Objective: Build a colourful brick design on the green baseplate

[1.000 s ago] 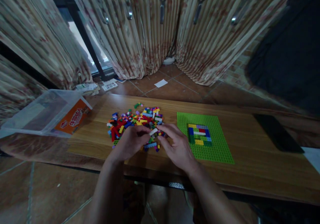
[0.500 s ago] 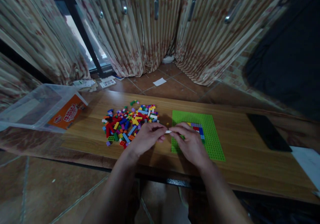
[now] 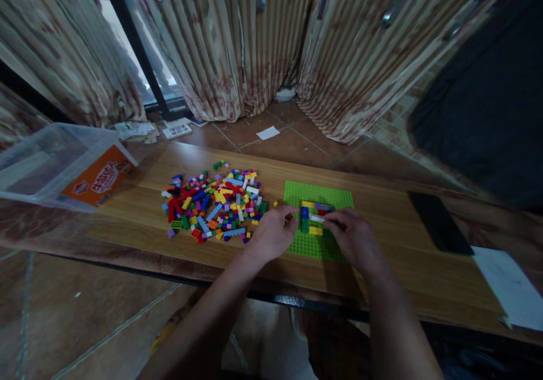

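On the green baseplate sits a low build of coloured bricks, with yellow, blue, green and red parts showing. My right hand pinches the right end of a white brick over the inside of this build. Whether the brick touches the build I cannot tell. At the baseplate's left edge is my left hand, its fingers curled but apart and nothing visible in them. Left of it spreads a pile of loose bricks in many colours.
A clear plastic box with an orange label stands at the table's left end. To the right lie a dark phone-like slab and a white sheet of paper. A small yellow brick lies between pile and baseplate.
Both hands held the white brick left of the build. My right hand has carried it rightward over the build, and my left hand has let go. The view has shifted slightly.
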The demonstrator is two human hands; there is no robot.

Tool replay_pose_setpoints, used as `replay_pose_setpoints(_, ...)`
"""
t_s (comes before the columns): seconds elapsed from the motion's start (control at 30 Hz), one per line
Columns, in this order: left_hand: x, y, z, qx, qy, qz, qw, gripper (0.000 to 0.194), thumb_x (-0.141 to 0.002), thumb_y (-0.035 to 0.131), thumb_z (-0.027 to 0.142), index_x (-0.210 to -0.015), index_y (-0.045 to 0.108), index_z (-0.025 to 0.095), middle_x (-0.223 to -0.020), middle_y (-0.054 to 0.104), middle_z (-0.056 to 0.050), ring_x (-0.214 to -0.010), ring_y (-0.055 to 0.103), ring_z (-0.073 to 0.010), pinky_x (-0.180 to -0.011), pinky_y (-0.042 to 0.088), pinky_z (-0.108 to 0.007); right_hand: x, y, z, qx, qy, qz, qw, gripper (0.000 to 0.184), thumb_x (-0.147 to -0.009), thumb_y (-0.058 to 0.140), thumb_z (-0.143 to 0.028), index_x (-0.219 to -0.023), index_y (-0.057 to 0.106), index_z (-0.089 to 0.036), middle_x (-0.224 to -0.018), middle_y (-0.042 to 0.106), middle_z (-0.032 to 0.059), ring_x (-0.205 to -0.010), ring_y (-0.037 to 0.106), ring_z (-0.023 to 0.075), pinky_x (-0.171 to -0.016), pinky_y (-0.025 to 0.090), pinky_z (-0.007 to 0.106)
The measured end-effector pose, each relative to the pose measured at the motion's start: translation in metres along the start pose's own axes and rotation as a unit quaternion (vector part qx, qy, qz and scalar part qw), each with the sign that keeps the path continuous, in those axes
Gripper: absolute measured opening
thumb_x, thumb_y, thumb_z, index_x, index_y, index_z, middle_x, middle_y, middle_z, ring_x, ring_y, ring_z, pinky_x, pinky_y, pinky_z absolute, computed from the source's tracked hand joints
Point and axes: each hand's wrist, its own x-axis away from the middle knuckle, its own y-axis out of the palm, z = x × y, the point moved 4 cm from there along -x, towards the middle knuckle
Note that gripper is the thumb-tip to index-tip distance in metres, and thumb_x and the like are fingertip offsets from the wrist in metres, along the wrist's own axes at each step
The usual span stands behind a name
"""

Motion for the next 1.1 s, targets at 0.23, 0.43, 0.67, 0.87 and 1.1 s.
replay_pose_setpoints(0.23, 0.007, 0.011, 0.012, -0.116, 0.043, -0.020, 0.992, 0.038, -0.089, 0.048, 0.017, -0.124, 0.062, 0.016, -0.112, 0.068, -0.011, -0.098, 0.066, -0.0224, -0.094, 0.050, -0.036, -0.002, 0.004, 0.001, 0.007, 0.007, 0.005, 1.000, 0.019, -0.085, 0.056, -0.030, -0.084, 0.073, -0.022, -0.086, 0.066, 0.0050, -0.081, 0.063, 0.0202, -0.079, 0.048, 0.037)
replay_pose_setpoints(0.43, 0.012, 0.018, 0.013, -0.214, 0.083, -0.047, 0.972, 0.041, -0.092, 0.043, 0.020, -0.132, 0.054, 0.022, -0.114, 0.064, -0.010, -0.096, 0.066, -0.0232, -0.088, 0.053, -0.037, -0.003, 0.004, -0.001, -0.005, 0.015, 0.006, 1.000, 0.018, -0.084, 0.057, -0.029, -0.084, 0.074, -0.022, -0.087, 0.068, 0.0052, -0.080, 0.063, 0.0196, -0.079, 0.049, 0.036)
replay_pose_setpoints(0.67, 0.014, 0.023, 0.017, -0.276, 0.114, -0.060, 0.953, 0.041, -0.094, 0.039, 0.019, -0.133, 0.051, 0.022, -0.108, 0.062, -0.009, -0.096, 0.064, -0.0210, -0.082, 0.053, -0.031, -0.003, 0.007, 0.007, -0.037, 0.092, 0.029, 0.995, 0.019, -0.079, 0.062, -0.036, -0.079, 0.076, -0.023, -0.086, 0.071, 0.0044, -0.079, 0.064, 0.0199, -0.078, 0.048, 0.037)
replay_pose_setpoints(0.87, 0.016, 0.023, 0.019, -0.309, 0.114, -0.081, 0.941, 0.044, -0.094, 0.038, 0.019, -0.137, 0.046, 0.021, -0.111, 0.060, -0.008, -0.094, 0.063, -0.0193, -0.081, 0.053, -0.030, -0.004, 0.007, 0.012, -0.051, 0.139, 0.047, 0.988, 0.020, -0.072, 0.069, -0.042, -0.076, 0.078, -0.025, -0.082, 0.072, 0.0044, -0.078, 0.065, 0.0216, -0.077, 0.048, 0.037)
replay_pose_setpoints(1.1, 0.015, 0.023, 0.018, -0.323, 0.105, -0.081, 0.937, 0.043, -0.094, 0.040, 0.020, -0.137, 0.045, 0.024, -0.112, 0.059, -0.007, -0.093, 0.064, -0.0183, -0.081, 0.053, -0.030, -0.003, 0.012, 0.018, -0.104, 0.182, 0.056, 0.976, 0.021, -0.067, 0.073, -0.043, -0.075, 0.078, -0.024, -0.085, 0.073, 0.0053, -0.081, 0.066, 0.0234, -0.078, 0.048, 0.038)
